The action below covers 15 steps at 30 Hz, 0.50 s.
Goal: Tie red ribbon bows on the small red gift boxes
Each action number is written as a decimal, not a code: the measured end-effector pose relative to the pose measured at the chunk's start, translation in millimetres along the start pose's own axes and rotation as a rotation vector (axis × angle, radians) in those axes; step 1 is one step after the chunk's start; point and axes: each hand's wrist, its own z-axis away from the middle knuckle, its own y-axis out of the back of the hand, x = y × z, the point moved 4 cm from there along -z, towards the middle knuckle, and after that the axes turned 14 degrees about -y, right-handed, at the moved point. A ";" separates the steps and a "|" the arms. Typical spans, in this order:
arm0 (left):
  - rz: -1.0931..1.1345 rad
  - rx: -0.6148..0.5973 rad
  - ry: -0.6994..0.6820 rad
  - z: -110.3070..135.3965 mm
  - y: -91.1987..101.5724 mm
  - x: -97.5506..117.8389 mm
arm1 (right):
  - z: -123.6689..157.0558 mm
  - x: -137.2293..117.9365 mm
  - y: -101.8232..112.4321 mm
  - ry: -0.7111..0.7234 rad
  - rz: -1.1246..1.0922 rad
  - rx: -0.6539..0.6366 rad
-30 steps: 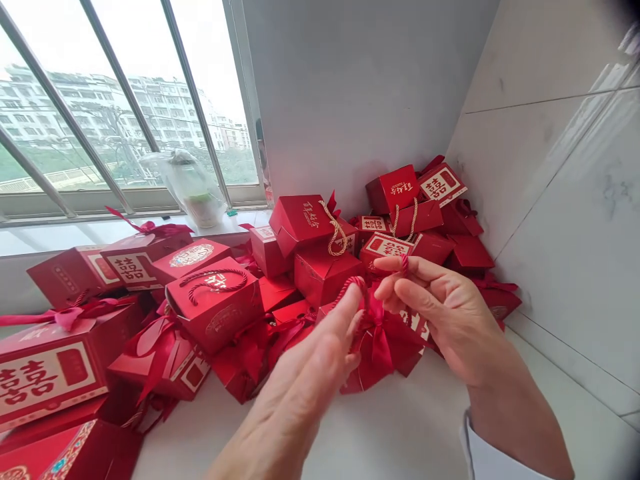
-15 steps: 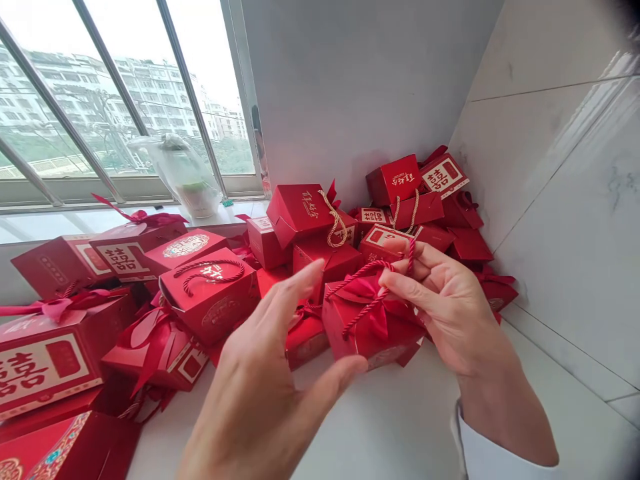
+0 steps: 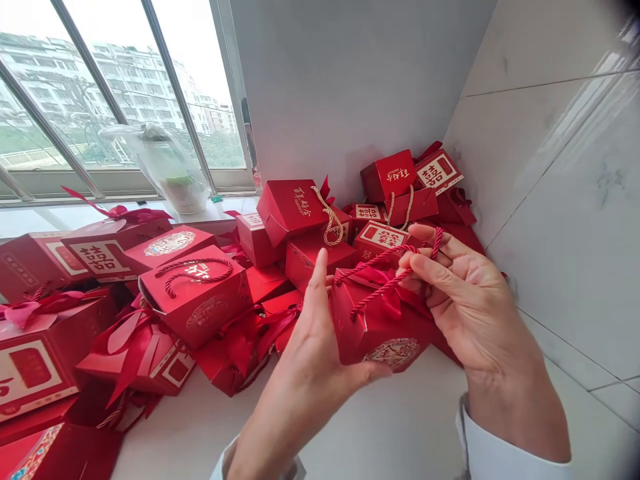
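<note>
A red gift box (image 3: pixel 373 328) with a dark-pink ribbon bow (image 3: pixel 386 301) and a round printed medallion on its front is between my hands. My right hand (image 3: pixel 480 313) pinches its twisted red rope handle (image 3: pixel 377 298) between thumb and fingers, and a loop of cord rises above the fingertips. My left hand (image 3: pixel 305 373) is spread around the box's left end, thumb across the lower front and fingers pointing up. Whether its palm presses on the box cannot be told. The box's right end is partly hidden by my right hand.
Many red gift boxes (image 3: pixel 193 293) lie piled to the left and along the back wall, some with gold rope handles (image 3: pixel 331 217). A plastic bag with a cup (image 3: pixel 177 180) stands on the sill by the barred window. A tiled wall (image 3: pixel 560 193) bounds the right.
My left hand has moved right and closer around the box's left end. The box has tilted so that more of its medallion front shows. My right hand still holds the rope handle.
</note>
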 end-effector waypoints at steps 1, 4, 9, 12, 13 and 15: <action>0.004 0.004 0.020 -0.3 0.6 -1.6 | 0.5 -0.3 -0.6 0.000 0.003 0.000; -0.013 0.007 0.067 -1.5 2.2 -4.9 | 1.5 -1.1 -0.6 -0.005 0.020 0.008; -0.090 0.030 0.072 -3.9 2.3 2.1 | 1.5 -2.9 5.1 -0.034 0.041 0.049; -0.172 0.072 0.026 -4.7 1.1 7.2 | 1.2 -4.6 8.2 -0.046 0.051 0.056; -0.190 0.082 0.011 -4.7 0.3 7.9 | 1.0 -5.2 9.2 -0.043 0.046 0.057; -0.202 0.086 0.001 -3.9 -1.4 7.9 | 0.3 -6.1 11.7 -0.030 0.027 0.068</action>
